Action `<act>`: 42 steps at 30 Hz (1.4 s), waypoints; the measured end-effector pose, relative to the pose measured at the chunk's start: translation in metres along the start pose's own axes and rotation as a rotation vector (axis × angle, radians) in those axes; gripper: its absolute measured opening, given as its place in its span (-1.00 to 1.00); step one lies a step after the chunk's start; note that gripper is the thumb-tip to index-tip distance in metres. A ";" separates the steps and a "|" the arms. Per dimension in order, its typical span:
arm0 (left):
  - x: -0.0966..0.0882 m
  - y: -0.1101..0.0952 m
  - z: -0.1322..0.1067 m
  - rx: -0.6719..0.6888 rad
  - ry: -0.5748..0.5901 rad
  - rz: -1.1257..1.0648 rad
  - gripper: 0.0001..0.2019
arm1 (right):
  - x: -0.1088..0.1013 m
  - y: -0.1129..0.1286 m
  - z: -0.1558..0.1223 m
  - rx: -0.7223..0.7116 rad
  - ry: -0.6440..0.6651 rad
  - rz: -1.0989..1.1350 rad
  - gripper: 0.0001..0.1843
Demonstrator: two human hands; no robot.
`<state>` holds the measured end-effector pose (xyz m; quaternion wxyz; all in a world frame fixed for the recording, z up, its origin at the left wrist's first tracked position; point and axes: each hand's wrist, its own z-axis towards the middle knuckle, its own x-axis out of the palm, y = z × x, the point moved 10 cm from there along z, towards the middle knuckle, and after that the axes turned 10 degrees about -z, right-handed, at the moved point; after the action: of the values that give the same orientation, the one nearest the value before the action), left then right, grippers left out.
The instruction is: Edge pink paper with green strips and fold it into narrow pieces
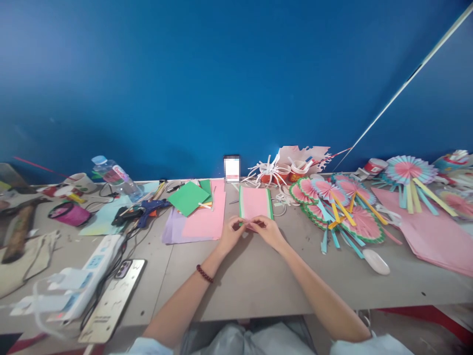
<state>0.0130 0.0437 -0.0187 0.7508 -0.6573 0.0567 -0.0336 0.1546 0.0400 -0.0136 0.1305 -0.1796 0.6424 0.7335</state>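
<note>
A pink sheet of paper [255,203] with green strips down both long sides lies flat in front of me. My left hand [232,232] pinches its near edge at the left, thumb and finger pressed together. Beside it, my right hand [266,230] pinches the same edge closer to the middle. The fingertips of both hands almost meet, and they partly hide the near edge, so I cannot tell whether it is folded there. A bead bracelet [205,273] is on the left wrist.
Green sheets [188,198] lie on pink and purple paper [192,229] to the left. Folded paper fans [364,222] and a white spoon [376,262] are at the right. A power strip [92,276], a phone [114,301] and a glue gun [150,211] occupy the left side.
</note>
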 end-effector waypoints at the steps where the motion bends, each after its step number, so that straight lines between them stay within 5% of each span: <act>1: 0.001 -0.001 0.000 0.015 0.011 0.005 -0.77 | 0.000 -0.001 0.000 0.010 -0.001 0.006 -0.75; 10: 0.005 -0.005 -0.002 0.026 0.041 0.018 -0.80 | -0.005 -0.003 0.001 0.014 -0.066 0.022 -0.68; 17: 0.005 -0.001 -0.002 0.027 0.047 0.032 -0.78 | -0.001 0.006 0.001 -0.071 0.017 0.014 -0.71; 24: -0.001 0.024 0.000 -0.108 -0.037 -0.209 -0.53 | -0.008 -0.006 0.005 -0.013 -0.056 -0.015 -0.78; 29: 0.000 0.030 -0.002 -0.230 -0.031 -0.316 -0.54 | -0.005 -0.005 0.006 -0.013 -0.034 0.047 -0.79; 42: 0.006 0.019 -0.010 -0.204 -0.009 -0.340 -0.59 | 0.006 0.005 0.001 -0.072 0.008 0.072 -0.82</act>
<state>0.0174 0.0360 -0.0386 0.6639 -0.7303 -0.0551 -0.1511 0.1473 0.0396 -0.0111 0.0951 -0.1639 0.6222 0.7596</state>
